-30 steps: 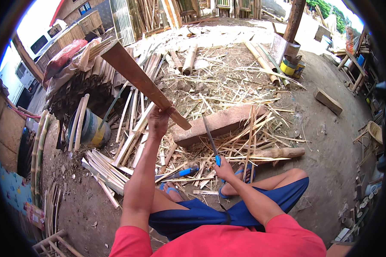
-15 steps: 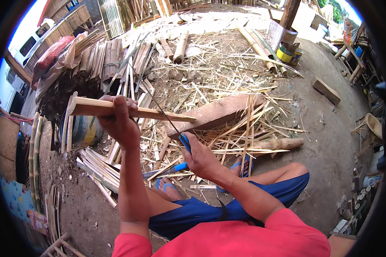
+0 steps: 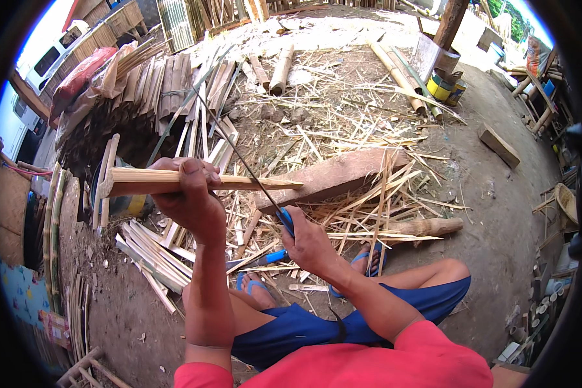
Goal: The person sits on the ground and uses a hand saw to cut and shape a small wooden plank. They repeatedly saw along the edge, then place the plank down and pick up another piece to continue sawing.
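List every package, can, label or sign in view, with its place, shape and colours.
Paint cans: top right by the post, round, yellow, green and blue.
Red sack: upper left on the slat pile, long and bulging.
Box: lower left on the ground, small, reddish.
Signs or screens: none visible.

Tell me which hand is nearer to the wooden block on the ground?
Right. The right hand holds the knife just below the wooden block; the left hand grips the bamboo slat farther left.
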Demonstrator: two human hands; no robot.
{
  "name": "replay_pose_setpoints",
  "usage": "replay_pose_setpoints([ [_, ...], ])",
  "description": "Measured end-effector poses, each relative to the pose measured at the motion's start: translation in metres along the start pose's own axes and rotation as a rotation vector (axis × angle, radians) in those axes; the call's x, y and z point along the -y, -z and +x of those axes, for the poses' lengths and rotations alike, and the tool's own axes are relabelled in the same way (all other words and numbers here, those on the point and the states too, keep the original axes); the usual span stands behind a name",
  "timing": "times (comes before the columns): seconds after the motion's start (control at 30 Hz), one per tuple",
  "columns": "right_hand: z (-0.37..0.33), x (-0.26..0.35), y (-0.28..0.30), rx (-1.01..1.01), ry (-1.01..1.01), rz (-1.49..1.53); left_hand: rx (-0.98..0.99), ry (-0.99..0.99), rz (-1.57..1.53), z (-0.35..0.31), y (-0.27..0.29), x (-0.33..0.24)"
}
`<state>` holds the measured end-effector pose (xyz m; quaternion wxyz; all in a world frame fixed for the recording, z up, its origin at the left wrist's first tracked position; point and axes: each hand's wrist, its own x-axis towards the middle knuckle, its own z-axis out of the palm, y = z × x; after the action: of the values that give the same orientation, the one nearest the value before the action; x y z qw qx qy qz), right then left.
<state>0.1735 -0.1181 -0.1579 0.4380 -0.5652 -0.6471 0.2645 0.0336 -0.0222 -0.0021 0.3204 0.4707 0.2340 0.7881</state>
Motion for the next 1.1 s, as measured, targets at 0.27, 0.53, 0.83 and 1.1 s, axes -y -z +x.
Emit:
replay_pose_setpoints([
  [0.27,0.009,0.043,0.005,0.109,-0.023,-0.046,-0.051,0.006,0.16,0.006,0.003,-0.003],
  [0.53,0.013,0.02,-0.007,0.093,-0.017,-0.07,-0.098,0.043,0.124,0.012,0.004,-0.005],
  [0.83,-0.002,-0.167,-0.032,0.1,-0.726,-0.147,-0.142,0.014,0.083,0.013,0.014,-0.002],
  [1.1,-0.017,-0.047,0.006,0.116,-0.398,-0.13,-0.049,-0.239,0.172,0.029,0.024,0.006],
])
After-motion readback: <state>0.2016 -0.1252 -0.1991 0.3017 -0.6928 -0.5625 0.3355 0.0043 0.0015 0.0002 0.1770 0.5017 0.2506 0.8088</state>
